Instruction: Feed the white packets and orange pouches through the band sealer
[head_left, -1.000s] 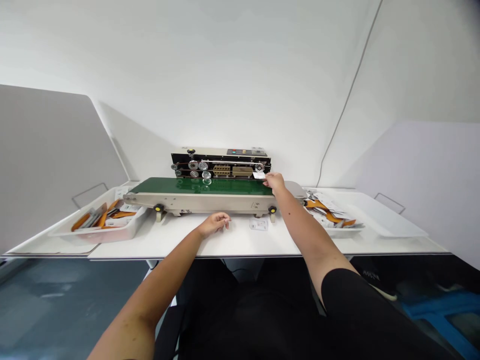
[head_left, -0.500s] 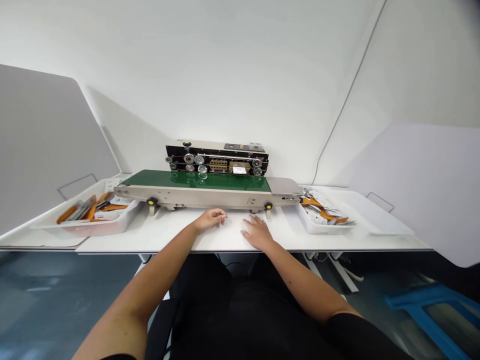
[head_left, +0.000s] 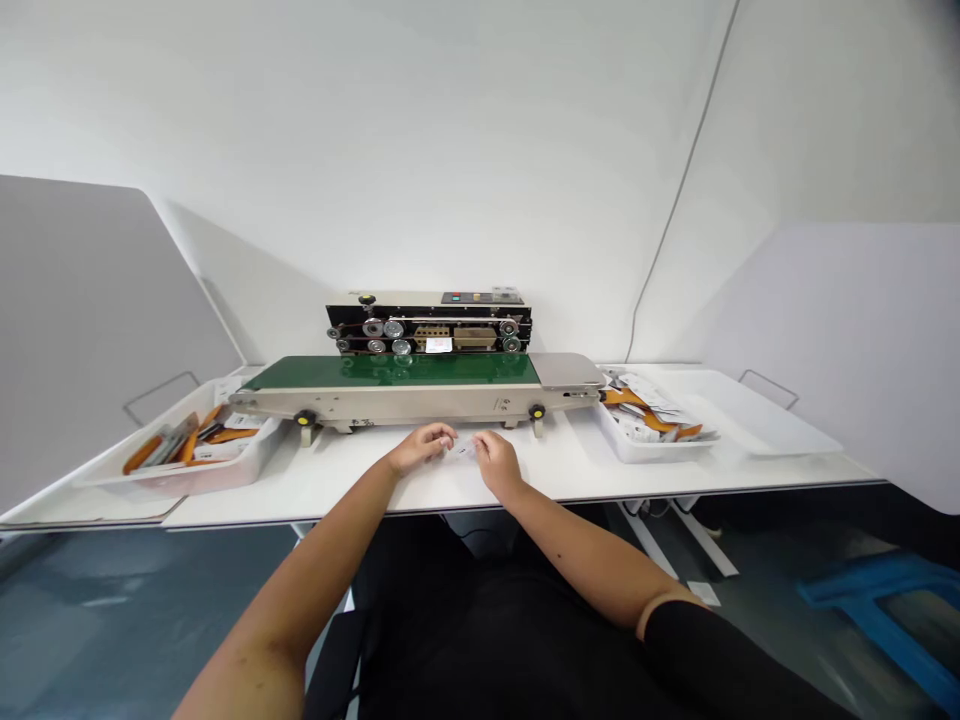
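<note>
Head view, clear packet (head_left: 463,451) before conveyor machine (head_left: 420,405), bins (head_left: 651,453) flanking it

The green belt (head_left: 322,373) looks glossy, the end plate (head_left: 566,370) smooth metal, the small bag (head_left: 463,450) clear plastic.

1 head-worn camera faces forward and down from close above the near edge of the tabletop (head_left: 570,465), its wide view reaching past the far edge to the wall (head_left: 480,150).

The clear packet (head_left: 463,450) is too small to read; the right edge crops a blue frame (head_left: 874,582).
</note>
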